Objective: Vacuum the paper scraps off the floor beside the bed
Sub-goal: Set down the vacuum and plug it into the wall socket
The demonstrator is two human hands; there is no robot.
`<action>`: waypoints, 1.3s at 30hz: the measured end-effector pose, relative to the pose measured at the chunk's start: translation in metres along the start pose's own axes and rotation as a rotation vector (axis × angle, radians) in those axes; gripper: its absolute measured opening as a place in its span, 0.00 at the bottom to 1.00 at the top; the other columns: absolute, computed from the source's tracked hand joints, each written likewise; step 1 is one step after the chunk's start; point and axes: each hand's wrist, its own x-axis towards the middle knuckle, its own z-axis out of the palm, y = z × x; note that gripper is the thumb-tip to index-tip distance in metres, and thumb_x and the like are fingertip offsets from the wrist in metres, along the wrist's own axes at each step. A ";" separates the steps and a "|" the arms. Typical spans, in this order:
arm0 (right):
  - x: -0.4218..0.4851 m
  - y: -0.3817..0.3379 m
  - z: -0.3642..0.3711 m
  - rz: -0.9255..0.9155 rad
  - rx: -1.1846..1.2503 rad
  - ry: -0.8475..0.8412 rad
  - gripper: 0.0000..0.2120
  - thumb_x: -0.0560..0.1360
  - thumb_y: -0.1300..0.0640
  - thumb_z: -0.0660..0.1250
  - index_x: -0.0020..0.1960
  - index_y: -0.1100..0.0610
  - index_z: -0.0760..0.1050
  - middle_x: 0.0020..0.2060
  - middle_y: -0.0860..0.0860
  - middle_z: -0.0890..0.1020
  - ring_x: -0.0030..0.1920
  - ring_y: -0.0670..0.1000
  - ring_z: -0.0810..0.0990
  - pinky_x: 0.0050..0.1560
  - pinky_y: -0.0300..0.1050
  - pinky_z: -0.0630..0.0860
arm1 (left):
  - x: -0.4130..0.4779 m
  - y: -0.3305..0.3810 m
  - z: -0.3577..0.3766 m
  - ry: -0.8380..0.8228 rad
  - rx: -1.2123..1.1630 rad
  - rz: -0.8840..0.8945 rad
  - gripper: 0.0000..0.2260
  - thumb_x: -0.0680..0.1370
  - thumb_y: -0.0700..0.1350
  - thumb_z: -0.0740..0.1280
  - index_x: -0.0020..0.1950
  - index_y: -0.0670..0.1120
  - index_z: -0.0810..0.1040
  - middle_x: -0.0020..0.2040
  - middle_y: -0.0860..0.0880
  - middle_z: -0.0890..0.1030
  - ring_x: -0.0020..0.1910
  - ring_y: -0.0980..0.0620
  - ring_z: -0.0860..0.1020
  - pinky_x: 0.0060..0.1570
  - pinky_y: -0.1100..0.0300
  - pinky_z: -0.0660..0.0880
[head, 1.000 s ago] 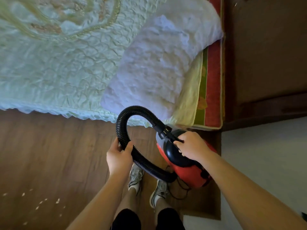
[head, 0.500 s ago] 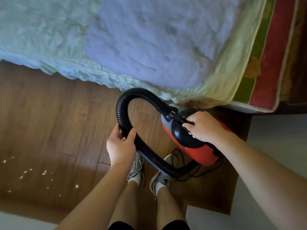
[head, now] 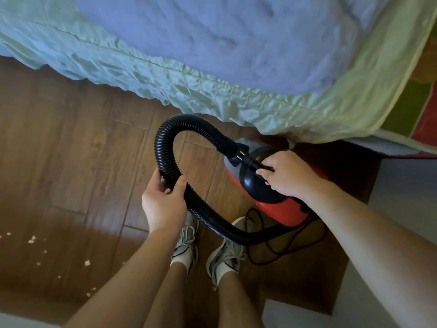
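A small red and black vacuum cleaner (head: pixel 279 209) hangs above the wooden floor, close to the bed's edge. My right hand (head: pixel 287 174) grips the black handle on its top. A ribbed black hose (head: pixel 165 140) loops from the vacuum's front up and round to the left, then under the body; its nozzle end is hidden. My left hand (head: pixel 164 202) is closed around the hose at the left of the loop. Several small white paper scraps (head: pixel 32 239) lie scattered on the floor at the lower left, well apart from the hose.
The bed (head: pixel 165 74), with a pale green cover and a bluish pillow (head: pixel 236 39), fills the top of the view. The vacuum's black cord (head: pixel 267 253) trails on the floor by my two shoes (head: pixel 225 259). A pale wall or panel (head: pixel 387 280) stands at the right.
My view has tilted down and moved closer, so the bed now fills the top. Both hands keep their same hold on hose and handle. The scraps sit further into view at the lower left.
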 end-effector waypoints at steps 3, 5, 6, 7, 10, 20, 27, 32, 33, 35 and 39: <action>0.011 0.007 0.009 -0.006 -0.042 -0.030 0.16 0.79 0.50 0.66 0.36 0.56 0.78 0.31 0.53 0.82 0.33 0.54 0.81 0.37 0.54 0.80 | 0.009 -0.017 0.004 0.012 0.021 0.008 0.18 0.80 0.41 0.70 0.49 0.67 0.76 0.50 0.53 0.85 0.53 0.52 0.83 0.54 0.55 0.81; 0.019 0.010 0.013 -0.017 -0.072 -0.047 0.15 0.79 0.50 0.66 0.36 0.55 0.77 0.31 0.52 0.82 0.34 0.53 0.80 0.36 0.52 0.78 | 0.015 -0.027 0.007 0.020 0.040 0.018 0.17 0.80 0.41 0.70 0.51 0.66 0.77 0.49 0.53 0.85 0.53 0.52 0.83 0.55 0.53 0.82; 0.022 0.012 0.015 -0.024 -0.082 -0.056 0.15 0.79 0.50 0.66 0.35 0.54 0.77 0.31 0.52 0.81 0.35 0.53 0.80 0.36 0.52 0.78 | 0.017 -0.032 0.008 0.025 0.043 0.020 0.16 0.80 0.41 0.70 0.53 0.65 0.77 0.49 0.54 0.84 0.53 0.53 0.83 0.55 0.53 0.82; 0.026 0.014 0.017 -0.032 -0.088 -0.061 0.15 0.79 0.50 0.66 0.35 0.54 0.76 0.31 0.52 0.81 0.35 0.53 0.80 0.37 0.52 0.78 | 0.020 -0.037 0.010 0.031 0.042 0.018 0.14 0.80 0.42 0.70 0.55 0.63 0.78 0.49 0.54 0.84 0.53 0.54 0.83 0.55 0.54 0.82; 0.037 0.018 0.022 -0.051 -0.098 -0.071 0.16 0.79 0.51 0.66 0.33 0.53 0.75 0.31 0.52 0.81 0.35 0.53 0.79 0.37 0.53 0.77 | 0.025 -0.050 0.012 0.052 0.034 0.007 0.14 0.80 0.42 0.70 0.62 0.58 0.79 0.50 0.55 0.84 0.55 0.54 0.82 0.56 0.54 0.81; 0.070 0.026 0.034 -0.122 -0.138 -0.118 0.16 0.79 0.51 0.66 0.34 0.55 0.77 0.31 0.54 0.81 0.34 0.54 0.79 0.38 0.57 0.78 | 0.040 -0.085 0.012 0.060 0.012 -0.020 0.15 0.80 0.42 0.70 0.61 0.61 0.79 0.51 0.53 0.85 0.55 0.51 0.83 0.56 0.49 0.82; 0.076 0.049 0.034 -0.079 -0.152 -0.150 0.15 0.79 0.51 0.67 0.35 0.54 0.78 0.33 0.54 0.81 0.36 0.55 0.80 0.41 0.57 0.78 | 0.039 -0.098 0.021 -0.006 0.010 -0.072 0.19 0.80 0.42 0.70 0.69 0.56 0.76 0.52 0.52 0.85 0.51 0.53 0.84 0.50 0.56 0.83; 0.076 0.068 0.027 -0.072 -0.133 -0.135 0.15 0.79 0.53 0.68 0.36 0.59 0.79 0.32 0.56 0.82 0.35 0.54 0.80 0.41 0.57 0.78 | 0.035 -0.103 0.031 -0.062 0.012 -0.071 0.19 0.80 0.41 0.70 0.66 0.61 0.76 0.53 0.51 0.85 0.51 0.51 0.85 0.49 0.54 0.84; 0.077 0.071 0.027 -0.070 -0.128 -0.132 0.14 0.78 0.53 0.68 0.36 0.59 0.79 0.33 0.55 0.82 0.35 0.54 0.81 0.42 0.56 0.79 | 0.034 -0.103 0.033 -0.068 0.015 -0.068 0.19 0.80 0.41 0.70 0.63 0.64 0.76 0.52 0.52 0.85 0.51 0.51 0.85 0.49 0.55 0.84; 0.077 0.075 0.026 -0.065 -0.116 -0.135 0.14 0.79 0.53 0.68 0.37 0.59 0.79 0.33 0.55 0.82 0.35 0.53 0.81 0.42 0.56 0.79 | 0.031 -0.104 0.037 -0.072 0.021 -0.066 0.18 0.80 0.41 0.70 0.64 0.61 0.77 0.53 0.51 0.85 0.52 0.51 0.84 0.48 0.58 0.83; 0.076 0.082 0.025 -0.050 -0.075 -0.125 0.13 0.79 0.54 0.68 0.38 0.60 0.80 0.33 0.54 0.83 0.36 0.53 0.82 0.43 0.56 0.80 | 0.022 -0.106 0.042 -0.087 0.032 -0.061 0.16 0.80 0.40 0.69 0.66 0.51 0.78 0.51 0.52 0.84 0.51 0.54 0.84 0.45 0.65 0.82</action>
